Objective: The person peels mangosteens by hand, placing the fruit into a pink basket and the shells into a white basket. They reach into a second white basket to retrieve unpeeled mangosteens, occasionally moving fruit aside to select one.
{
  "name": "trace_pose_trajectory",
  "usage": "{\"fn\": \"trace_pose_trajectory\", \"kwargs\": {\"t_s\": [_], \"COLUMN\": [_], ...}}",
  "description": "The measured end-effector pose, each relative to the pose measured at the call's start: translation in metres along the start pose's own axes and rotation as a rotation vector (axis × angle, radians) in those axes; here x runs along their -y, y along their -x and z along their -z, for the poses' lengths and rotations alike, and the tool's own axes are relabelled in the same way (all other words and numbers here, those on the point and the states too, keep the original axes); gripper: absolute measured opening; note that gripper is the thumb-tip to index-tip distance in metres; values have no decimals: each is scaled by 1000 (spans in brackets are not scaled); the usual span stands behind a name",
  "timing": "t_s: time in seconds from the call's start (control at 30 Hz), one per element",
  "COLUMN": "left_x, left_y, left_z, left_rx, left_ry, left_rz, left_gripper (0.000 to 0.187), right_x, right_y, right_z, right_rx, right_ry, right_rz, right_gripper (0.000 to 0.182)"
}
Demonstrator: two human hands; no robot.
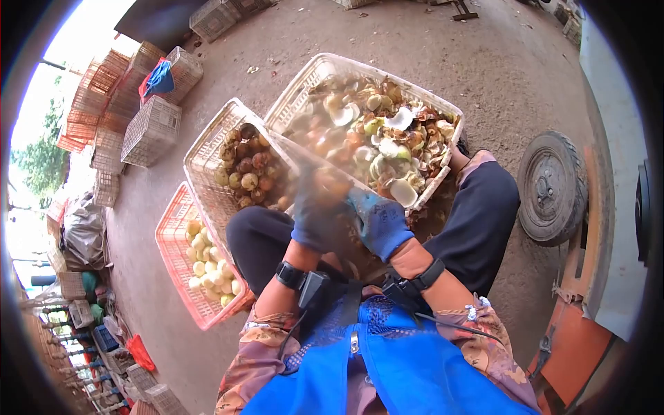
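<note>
No text, label, brand or number can be read anywhere here; the crates (207,149) and the wheel (551,188) seem plain, though the picture is blurred.

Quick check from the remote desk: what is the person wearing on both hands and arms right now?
Both the left hand and the right hand wear blue work gloves. Each wrist carries a black strap: the left wrist band has a dark box-shaped device beside it, and the right wrist band has a thin black cable running back along the forearm. The sleeves are patterned brown and pink fabric.
</note>
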State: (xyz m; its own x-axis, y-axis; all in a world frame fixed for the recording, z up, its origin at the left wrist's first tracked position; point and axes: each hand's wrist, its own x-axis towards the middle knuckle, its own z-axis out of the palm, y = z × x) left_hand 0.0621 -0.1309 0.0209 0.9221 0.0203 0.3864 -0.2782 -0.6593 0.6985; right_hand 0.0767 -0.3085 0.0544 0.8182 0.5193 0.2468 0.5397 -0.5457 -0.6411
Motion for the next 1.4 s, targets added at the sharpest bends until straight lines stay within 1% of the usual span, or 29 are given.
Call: {"fn": "trace_pose_trajectory", "kwargs": {"t_s": [0.03,0.07,0.1,0.17,0.2,0.33,0.37,0.4,0.43,0.47,0.5,0.63,0.7,0.73,0.77,0.8,0.87,0.9,0.97,1.0,1.03,1.07,1.1,1.13,1.2,1.23,1.3,1.33,1.4], "left_x": [0,-1,-4,-21,-19,-9,-8,-6,-6,-7,-8,-4,2,2,3,2,-8,-12,-21,-5,24,32,38,32,22,20,16,14,11], "left_y": [0,-1,-2,-8,-7,-6,-6,-6,-5,-5,-4,-3,-1,-1,-3,-3,-7,-8,-10,-1,15,18,22,17,6,6,3,1,-3], "left_z": [0,-1,-5,-9,-9,-14,-15,-15,-13,-11,-10,-8,-10,-11,-13,-17,-23,-20,-14,-16,-22,-22,-23,-20,-18,-18,-21,-22,-23], "left_rx": [-14,-28,-29,-258,-260,-366,-391,-375,-341,-298,-255,-160,-130,-108,-106,-104,-378,-376,-152,-151,-167,-175,-173,-85,81,80,-26,-24,-99], "left_ry": [-91,-179,-174,883,885,1499,1655,1660,1574,1421,1231,451,-5,-301,-529,-525,707,707,-398,-397,157,713,714,529,160,161,1061,1061,520], "left_rz": [-26,-52,-48,647,650,843,889,886,836,757,668,325,114,-18,-136,-137,329,331,151,153,297,429,432,350,177,181,581,581,355], "left_gripper": [44,42,42,39,39,37,36,35,35,34,33,30,28,27,27,27,23,23,25,25,27,29,29,32,40,40,40,40,40], "right_x": [0,2,3,4,5,7,7,7,5,2,0,-3,-6,-5,-4,-3,3,5,10,11,12,11,10,0,-34,-41,-52,-46,-22], "right_y": [0,1,2,2,2,-2,-1,-1,-2,-3,-3,-4,-2,-2,-4,-6,-10,-12,-15,-16,-18,-21,-23,-23,-21,-20,-18,-17,-16], "right_z": [-5,-9,-11,-13,-14,-11,-8,-6,-5,-4,-3,-7,-15,-14,-12,-11,-8,-7,-1,0,0,0,1,-3,-20,-26,-36,-33,-22], "right_rx": [5,4,2,0,-7,39,35,33,38,27,15,-74,16,17,72,127,123,119,137,156,157,201,245,246,103,107,140,140,57], "right_ry": [1,82,164,214,261,328,280,231,233,158,83,61,168,170,178,185,206,228,229,230,230,264,298,299,275,274,349,348,421], "right_rz": [2,-10,-24,-31,-34,-96,-86,-74,-73,-53,-34,51,-44,-50,-107,-164,-197,-225,-237,-246,-247,-281,-315,-319,-55,-55,-41,-43,-108], "right_gripper": [21,20,19,19,19,19,19,19,19,18,18,18,19,19,19,19,18,18,17,16,16,16,17,17,18,18,18,18,16]}}
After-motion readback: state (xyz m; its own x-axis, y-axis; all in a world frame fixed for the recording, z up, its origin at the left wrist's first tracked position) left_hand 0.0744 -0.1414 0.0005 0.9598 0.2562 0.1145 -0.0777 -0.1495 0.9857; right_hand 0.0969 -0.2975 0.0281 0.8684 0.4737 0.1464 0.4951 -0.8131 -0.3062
